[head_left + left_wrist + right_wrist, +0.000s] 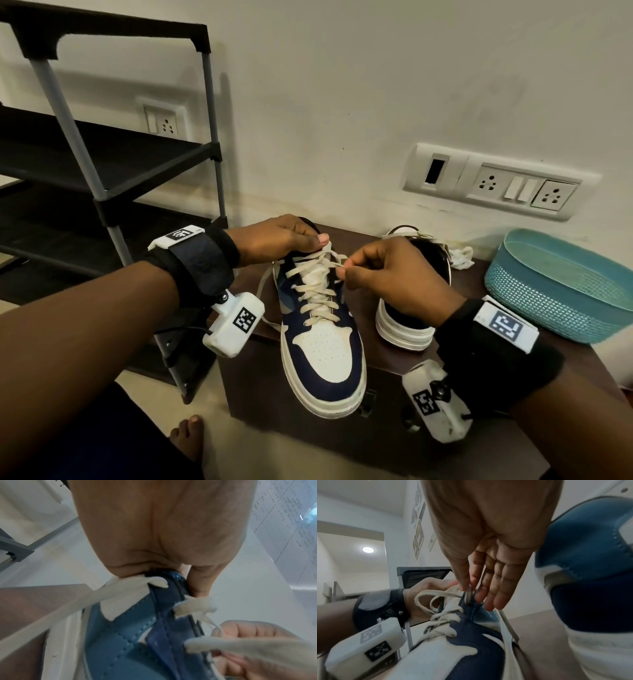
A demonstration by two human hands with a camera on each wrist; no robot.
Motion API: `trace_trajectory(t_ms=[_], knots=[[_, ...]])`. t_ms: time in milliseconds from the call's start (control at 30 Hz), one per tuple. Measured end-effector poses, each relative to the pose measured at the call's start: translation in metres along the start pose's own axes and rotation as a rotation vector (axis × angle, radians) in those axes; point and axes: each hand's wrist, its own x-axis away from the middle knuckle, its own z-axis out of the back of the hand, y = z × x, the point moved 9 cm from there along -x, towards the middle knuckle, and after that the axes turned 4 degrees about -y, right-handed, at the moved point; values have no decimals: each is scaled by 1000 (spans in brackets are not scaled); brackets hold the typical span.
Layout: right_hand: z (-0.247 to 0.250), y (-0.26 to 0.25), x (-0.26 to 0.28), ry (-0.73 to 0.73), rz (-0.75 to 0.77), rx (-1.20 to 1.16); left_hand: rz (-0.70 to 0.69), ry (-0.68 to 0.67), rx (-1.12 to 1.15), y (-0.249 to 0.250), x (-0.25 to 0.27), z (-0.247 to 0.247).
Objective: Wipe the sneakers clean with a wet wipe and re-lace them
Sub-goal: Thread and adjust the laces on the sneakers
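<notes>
A navy and white sneaker [322, 349] stands on the dark wooden table [376, 428], toe toward me, with a cream lace [317, 291] crossed up its front. My left hand [277, 240] grips the collar of this sneaker [130, 642] at its top. My right hand [383, 270] pinches the lace tip [468, 595] between thumb and forefinger at an upper eyelet on the sneaker's right side. The second sneaker [416, 308] stands just to the right, partly hidden behind my right hand. A crumpled white wipe [460, 257] lies behind it near the wall.
A teal plastic basket [561, 287] sits at the table's right end. A black shoe rack [102, 178] stands on the left against the wall. A socket panel [496, 185] is on the wall behind. My bare foot [186, 442] is on the floor below.
</notes>
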Motion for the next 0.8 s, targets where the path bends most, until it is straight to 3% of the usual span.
trace_trajectory(t_ms=[233,400,633,800], knots=[[-12,8,1,-97,-176,-432,-1,-19,-7,-1,0,-1],[-11,8,3,-125,-179,-413,-5,-23,10,-4,-1,0],[-9,15,0,78,-146,-272,-2,-31,-20,-3,0,-2],[-1,10,-4,127,-116,-268,16,-20,-50,-1,2,-1]])
